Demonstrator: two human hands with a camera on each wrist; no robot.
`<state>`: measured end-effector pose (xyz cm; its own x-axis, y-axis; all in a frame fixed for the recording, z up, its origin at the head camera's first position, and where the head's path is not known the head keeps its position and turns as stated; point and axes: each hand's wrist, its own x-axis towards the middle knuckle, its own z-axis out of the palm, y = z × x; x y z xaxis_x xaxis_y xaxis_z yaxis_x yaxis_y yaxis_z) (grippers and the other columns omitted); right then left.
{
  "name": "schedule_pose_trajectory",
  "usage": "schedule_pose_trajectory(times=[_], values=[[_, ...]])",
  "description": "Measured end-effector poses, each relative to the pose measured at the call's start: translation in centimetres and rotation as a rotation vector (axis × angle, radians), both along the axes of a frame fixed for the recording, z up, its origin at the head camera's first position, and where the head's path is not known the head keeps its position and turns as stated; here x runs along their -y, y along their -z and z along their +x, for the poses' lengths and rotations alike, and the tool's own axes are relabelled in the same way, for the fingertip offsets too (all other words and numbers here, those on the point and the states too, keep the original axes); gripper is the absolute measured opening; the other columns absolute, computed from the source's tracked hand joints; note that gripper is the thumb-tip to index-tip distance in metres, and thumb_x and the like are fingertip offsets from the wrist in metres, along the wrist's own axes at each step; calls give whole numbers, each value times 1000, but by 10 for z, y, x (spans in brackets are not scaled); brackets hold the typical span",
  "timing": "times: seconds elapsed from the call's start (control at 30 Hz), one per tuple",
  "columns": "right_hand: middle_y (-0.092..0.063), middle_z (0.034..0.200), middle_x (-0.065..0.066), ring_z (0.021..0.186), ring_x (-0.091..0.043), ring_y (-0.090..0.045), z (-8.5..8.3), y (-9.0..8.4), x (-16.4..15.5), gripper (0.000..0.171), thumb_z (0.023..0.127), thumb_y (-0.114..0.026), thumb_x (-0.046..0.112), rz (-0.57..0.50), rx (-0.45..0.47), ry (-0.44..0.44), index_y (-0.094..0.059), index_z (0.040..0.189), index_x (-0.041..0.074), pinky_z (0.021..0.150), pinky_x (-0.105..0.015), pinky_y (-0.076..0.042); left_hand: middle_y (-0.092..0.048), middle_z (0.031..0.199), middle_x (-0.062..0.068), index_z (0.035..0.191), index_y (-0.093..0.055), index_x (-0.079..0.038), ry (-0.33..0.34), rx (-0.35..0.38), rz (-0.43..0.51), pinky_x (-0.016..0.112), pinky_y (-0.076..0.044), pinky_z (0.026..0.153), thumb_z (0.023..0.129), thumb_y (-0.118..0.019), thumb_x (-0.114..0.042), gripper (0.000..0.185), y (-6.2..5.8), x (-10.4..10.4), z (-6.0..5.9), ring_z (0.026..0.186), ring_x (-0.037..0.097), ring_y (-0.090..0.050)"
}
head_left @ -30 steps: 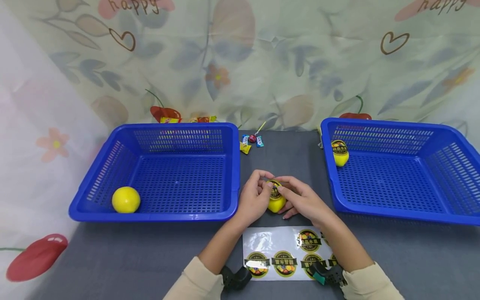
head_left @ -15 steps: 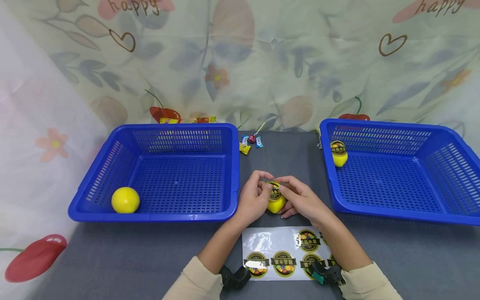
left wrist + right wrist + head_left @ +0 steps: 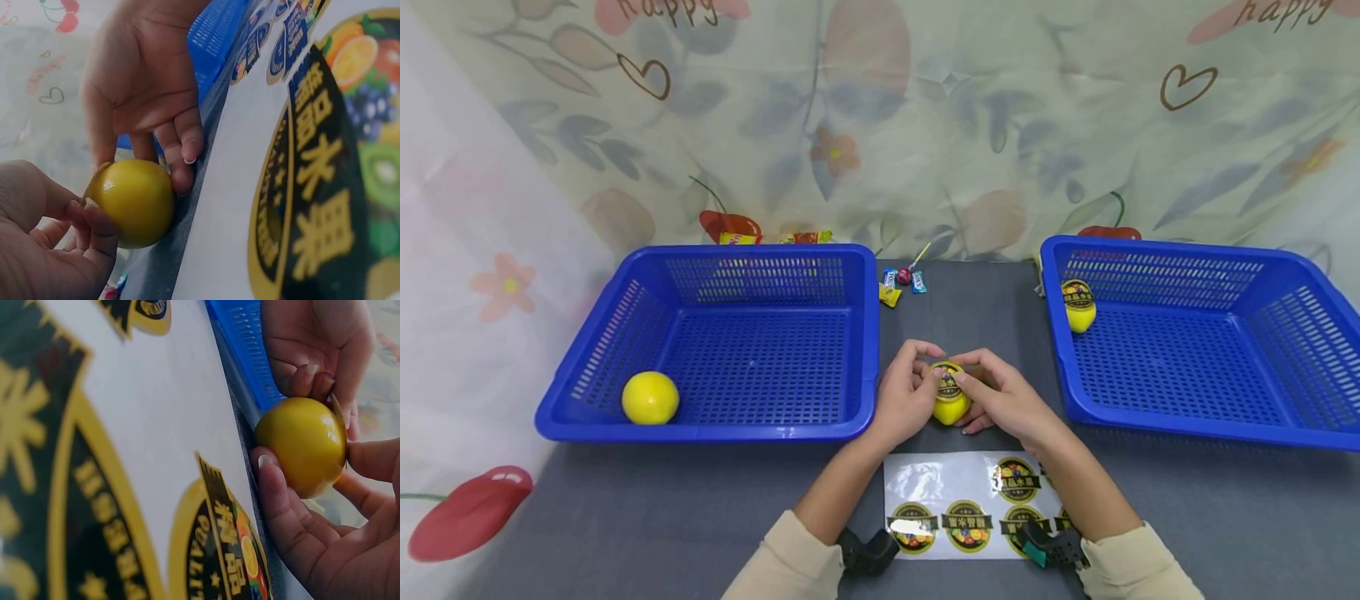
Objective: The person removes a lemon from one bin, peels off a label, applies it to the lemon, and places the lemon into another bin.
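A yellow lemon (image 3: 951, 409) is between both hands over the middle of the dark table. A round black-and-gold fruit sticker (image 3: 947, 383) lies across its upper side. My left hand (image 3: 904, 400) has its thumb at the sticker's left edge, fingers curled against the lemon. In the left wrist view the edge stands slightly off the peel by those fingertips. My right hand (image 3: 1009, 402) grips the lemon from the right, thumb on the sticker's other side. Its fingers reach around the lemon (image 3: 300, 447) in the right wrist view. Below lies a white sticker sheet (image 3: 940, 482) with several stickers left on it.
A blue basket (image 3: 715, 434) at left holds a yellow fruit (image 3: 651, 398). Another blue basket (image 3: 1210, 427) at right holds a lemon (image 3: 1081, 315) bearing a sticker. Small wrapped candies (image 3: 890, 296) and a lollipop (image 3: 904, 276) lie behind the hands, between the baskets.
Both hands stay nearly still around the lemon. The sticker and the lemon shift only very slightly.
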<state>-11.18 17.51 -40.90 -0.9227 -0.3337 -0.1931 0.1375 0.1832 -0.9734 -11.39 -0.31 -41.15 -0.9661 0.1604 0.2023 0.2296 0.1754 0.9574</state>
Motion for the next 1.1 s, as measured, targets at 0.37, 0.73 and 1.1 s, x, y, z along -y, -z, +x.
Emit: schedule_pose_trajectory(times=[0.37, 0.73, 1.1], values=[[-52, 125, -27, 76, -38, -69, 1, 2, 1, 37, 107, -50, 18, 10, 3, 10, -47, 140, 3, 63, -44, -59, -53, 65, 4, 110, -57, 3, 28, 5, -62, 23, -43, 42, 96, -58, 1, 14, 7, 6, -3, 43, 7, -47], [-54, 129, -27, 76, -40, -69, 1, -1, 1, 37, 107, -49, 18, 10, 7, 4, -48, 141, 3, 64, -44, -59, -47, 62, -1, 109, -58, 3, 41, -86, -147, 23, -36, 48, 96, -59, -2, 14, 10, 10, -5, 50, 4, -40], [-54, 128, -25, 77, -37, -69, -1, -2, -2, 38, 108, -46, 19, 28, 33, 10, -47, 142, 4, 66, -43, -60, -45, 63, -2, 117, -57, 4, 120, -7, -130, 22, -37, 48, 97, -57, 0, 21, 6, 12, -4, 49, 6, -41]])
